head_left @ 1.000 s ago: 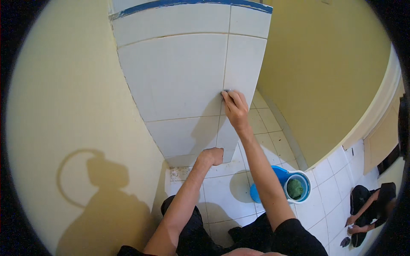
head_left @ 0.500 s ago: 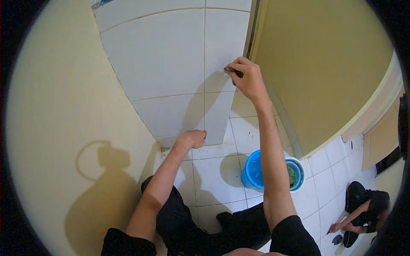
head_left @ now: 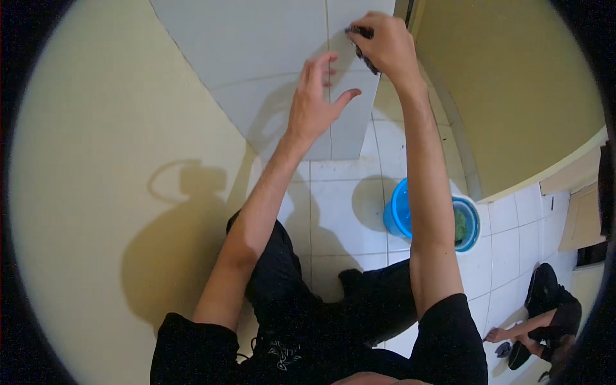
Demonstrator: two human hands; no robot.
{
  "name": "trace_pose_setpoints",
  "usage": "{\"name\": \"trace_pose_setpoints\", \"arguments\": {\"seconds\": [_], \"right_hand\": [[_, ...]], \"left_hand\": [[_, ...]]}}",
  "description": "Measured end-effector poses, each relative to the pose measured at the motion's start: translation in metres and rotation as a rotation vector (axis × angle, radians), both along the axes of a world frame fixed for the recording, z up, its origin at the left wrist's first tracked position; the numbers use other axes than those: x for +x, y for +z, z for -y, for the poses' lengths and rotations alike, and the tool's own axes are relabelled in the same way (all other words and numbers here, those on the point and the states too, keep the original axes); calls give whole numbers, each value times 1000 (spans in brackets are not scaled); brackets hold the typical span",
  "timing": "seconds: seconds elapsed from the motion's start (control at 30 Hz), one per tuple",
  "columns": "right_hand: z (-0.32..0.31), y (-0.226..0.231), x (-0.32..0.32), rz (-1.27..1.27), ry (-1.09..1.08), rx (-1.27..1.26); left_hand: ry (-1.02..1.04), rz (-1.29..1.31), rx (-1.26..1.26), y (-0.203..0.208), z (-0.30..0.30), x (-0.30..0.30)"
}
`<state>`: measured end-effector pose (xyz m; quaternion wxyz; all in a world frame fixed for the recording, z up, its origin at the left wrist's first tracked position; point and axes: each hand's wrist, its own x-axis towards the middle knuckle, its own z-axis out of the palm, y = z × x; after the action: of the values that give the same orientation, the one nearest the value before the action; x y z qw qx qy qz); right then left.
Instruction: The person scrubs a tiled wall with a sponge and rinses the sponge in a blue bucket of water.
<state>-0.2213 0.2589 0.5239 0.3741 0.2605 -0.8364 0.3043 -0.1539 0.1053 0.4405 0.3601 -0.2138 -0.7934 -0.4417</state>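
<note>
My right hand is raised at the upper right edge of the white tiled wall. Its fingers are closed round a dark crumpled cloth, which hangs below the palm by the wall's edge; its exact kind is hard to make out. My left hand is lifted in front of the same tiles, lower and to the left. Its fingers are spread, the thumb points right, and nothing is in it.
A blue bucket stands on the tiled floor, partly behind my right forearm. Beside it a second tub contains something green. Yellow walls rise on both sides. Another person crouches at the lower right.
My left hand has risen from low on the tiles and its curled fingers have spread. My right hand is higher in view with the cloth. The view has tilted downward.
</note>
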Motion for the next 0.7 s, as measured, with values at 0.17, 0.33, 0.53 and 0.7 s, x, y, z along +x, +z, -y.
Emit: {"name": "trace_pose_setpoints", "arguments": {"seconds": [0.17,0.33,0.53,0.7], "right_hand": [[31,0,18,32,-9,-134],[30,8,29,182,62,-141],[15,40,46,400,165,-31],[-1,31,44,201,4,-121]], "left_hand": [[54,-154,38,-4,-6,-2],[109,-211,170,-5,-7,-11],[261,-400,80,22,19,-12],[347,-408,221,67,42,-24]]}}
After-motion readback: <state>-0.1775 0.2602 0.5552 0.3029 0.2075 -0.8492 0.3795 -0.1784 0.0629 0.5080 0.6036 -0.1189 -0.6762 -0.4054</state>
